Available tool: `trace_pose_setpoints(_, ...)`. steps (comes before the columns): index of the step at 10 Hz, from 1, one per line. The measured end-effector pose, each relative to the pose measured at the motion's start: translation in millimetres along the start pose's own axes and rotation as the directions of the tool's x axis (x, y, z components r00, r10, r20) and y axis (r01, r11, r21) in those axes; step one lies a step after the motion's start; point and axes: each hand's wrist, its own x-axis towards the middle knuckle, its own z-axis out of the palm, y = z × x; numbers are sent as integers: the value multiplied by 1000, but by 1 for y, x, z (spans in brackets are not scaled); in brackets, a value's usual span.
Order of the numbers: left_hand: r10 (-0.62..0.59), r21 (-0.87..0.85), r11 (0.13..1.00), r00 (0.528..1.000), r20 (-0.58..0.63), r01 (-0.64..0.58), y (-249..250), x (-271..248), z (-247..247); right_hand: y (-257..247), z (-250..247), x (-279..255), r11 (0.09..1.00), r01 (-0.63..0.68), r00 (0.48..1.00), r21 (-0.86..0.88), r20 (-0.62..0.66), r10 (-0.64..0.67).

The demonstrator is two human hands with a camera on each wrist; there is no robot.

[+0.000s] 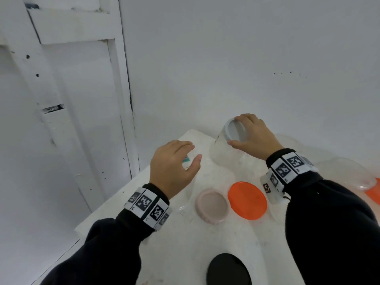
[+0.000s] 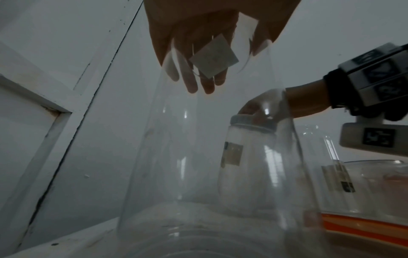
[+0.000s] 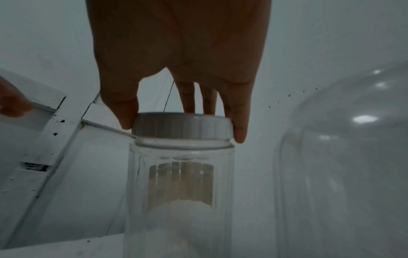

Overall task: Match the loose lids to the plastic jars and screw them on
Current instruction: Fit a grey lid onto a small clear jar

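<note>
1. White lid (image 3: 183, 126), on the ribbed clear jar (image 3: 180, 192) near the far edge of the desk (image 1: 185, 254). My right hand (image 1: 254, 134) clasps it from above, thumb on one side of the rim and fingers (image 3: 239, 125) spread round the other, so I can turn it from the wrist. It sits level on the neck; whether the thread is fully home I cannot tell.

2. Tall clear jar (image 2: 209, 157), no lid, towards the far left corner of the desk, just beside the first. My left hand (image 1: 174, 167) is cupped over its mouth, fingers curved down the far wall and thumb on the near side. From these views I cannot say whether I am gripping it or only hovering. I judge the hand is there to claim the next jar, or to keep it from tipping while the right hand twists beside it.

3. Pink lid (image 1: 211, 205) and orange lid (image 1: 247, 200), loose, flat, side by side mid-desk, near both hands for matching.

4. Black lid (image 1: 228, 270), loose, at the near edge.

5. Large clear jars (image 1: 349, 173), open, along the right edge. One more orange lid (image 1: 373, 194) shows beside them.
</note>
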Motion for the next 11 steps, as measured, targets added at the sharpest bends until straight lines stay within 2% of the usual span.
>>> trace_pose_setpoints(1,-1,-7,1000,1000,-24,1,-1,-2,1,-1,2,15,999,-32,999,-30,43,33)
trace_pose_setpoints(3,9,-15,1000,998,-57,-10,-3,-1,4,2,10,34,999,-10,995,-54,99,15)
trace_pose_setpoints(9,-10,-2,1000,1000,-22,9,-2,-2,3,0,11,28,996,-4,994,-85,111,14)
trace_pose_setpoints(11,-11,-6,1000,1000,-22,11,-2,-2,2,4,-8,12,1000,8,999,-28,53,-6)
